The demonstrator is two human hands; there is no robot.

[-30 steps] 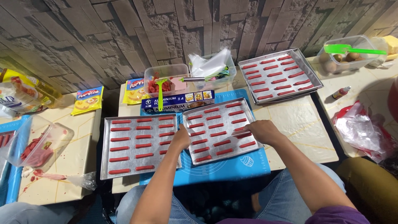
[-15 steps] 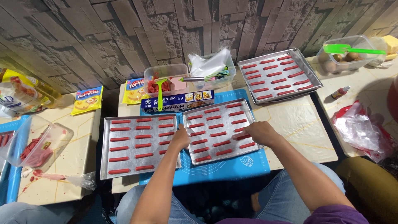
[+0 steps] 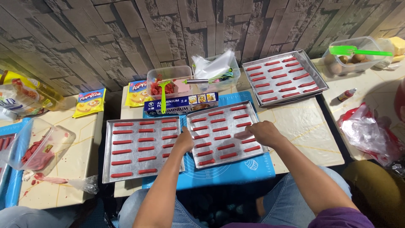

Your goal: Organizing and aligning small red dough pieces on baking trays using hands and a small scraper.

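A metal baking tray [image 3: 249,110] with rows of red dough strips [image 3: 218,137] lies on a blue mat [image 3: 223,173] in front of me. My left hand [image 3: 184,141] rests at this tray's left edge, between it and a second tray [image 3: 110,152] of red strips. My right hand [image 3: 262,132] is laid on the tray's right side, fingers over a strip near the rim. Whether either hand grips the tray's rim is not clear.
A third tray [image 3: 314,71] of red strips sits at the back right. Behind are a blue foil box [image 3: 181,104], plastic tubs [image 3: 171,80] with red dough and a green spatula, a tub of eggs [image 3: 354,55], yellow packets [image 3: 89,102] and plastic bags [image 3: 367,128].
My right hand has shifted slightly along the tray's right side. The trays and my left hand stay where they were.
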